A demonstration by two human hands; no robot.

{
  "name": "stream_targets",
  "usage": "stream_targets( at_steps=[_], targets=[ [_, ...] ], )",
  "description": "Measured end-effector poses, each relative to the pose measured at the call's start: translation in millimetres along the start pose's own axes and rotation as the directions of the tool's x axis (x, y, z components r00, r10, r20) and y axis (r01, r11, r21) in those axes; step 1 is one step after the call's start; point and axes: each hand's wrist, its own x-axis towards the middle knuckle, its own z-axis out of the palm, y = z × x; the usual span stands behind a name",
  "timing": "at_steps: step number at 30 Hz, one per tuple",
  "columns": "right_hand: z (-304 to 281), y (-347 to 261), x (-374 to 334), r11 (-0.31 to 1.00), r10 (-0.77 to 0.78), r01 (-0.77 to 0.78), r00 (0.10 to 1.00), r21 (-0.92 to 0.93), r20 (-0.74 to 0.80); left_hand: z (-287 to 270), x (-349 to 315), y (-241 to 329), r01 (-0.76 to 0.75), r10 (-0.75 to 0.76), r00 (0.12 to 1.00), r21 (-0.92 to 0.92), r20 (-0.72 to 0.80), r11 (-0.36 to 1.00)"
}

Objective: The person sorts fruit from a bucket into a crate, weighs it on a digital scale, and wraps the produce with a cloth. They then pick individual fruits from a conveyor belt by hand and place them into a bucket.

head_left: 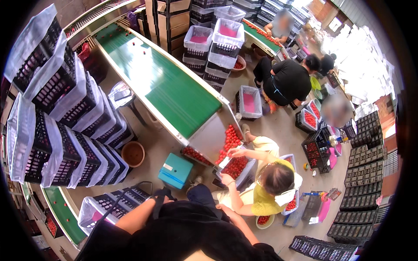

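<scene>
At the lower edge my left hand [162, 200] rests by my lap near dark straps; its fingers are mostly hidden. My right hand [225, 210] lies by my other thigh, close to a co-worker's pale trousers, and its fingers are too unclear to read. Ahead of me that co-worker, in a yellow-green top [263, 198], has both hands over a lined crate of small red tomatoes [236, 166]. More red tomatoes [232, 138] lie in the chute at the end of the green conveyor belt [183, 104]. A teal box [175, 170] stands in front of my feet.
Tall stacks of black crates with white liners [74, 95] rise at the left, beside a brown bowl [133, 154]. A lined crate [113, 202] sits near my left arm. Other people work at the upper right. Black crates [359, 182] line the right side.
</scene>
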Motion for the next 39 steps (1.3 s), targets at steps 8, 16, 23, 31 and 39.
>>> stream_targets(
  at_steps=[8,16,23,31,39],
  targets=[
    [32.9,-72.2,50.7,0.623,-0.315,0.524,0.848,-0.581,0.427,-122.6,-121.8,114.8,0.223,-0.227,0.972,-0.581,0.067,0.783],
    [51.6,-113.1,126.6,0.676,-0.286,0.476,0.873,-0.563,0.395,-181.5,-5.4,17.7,0.442,-0.158,0.859,-0.549,0.487,0.709],
    [168.8,-245.9,157.1,0.481,-0.812,0.456,0.553,-0.749,-0.184,-226.3,98.0,2.5,-0.16,0.096,0.898,0.117,0.43,0.98],
    [208.6,-318.1,263.6,-0.276,-0.869,0.34,0.312,-0.899,0.384,-304.5,190.3,-33.8,-0.089,0.091,0.992,0.022,-0.09,0.996],
    [206.0,-312.9,272.4,-0.205,-0.846,0.312,0.42,-0.928,0.329,-347.2,295.3,-42.7,-0.115,0.159,0.968,0.221,-0.193,0.969]
  ],
)
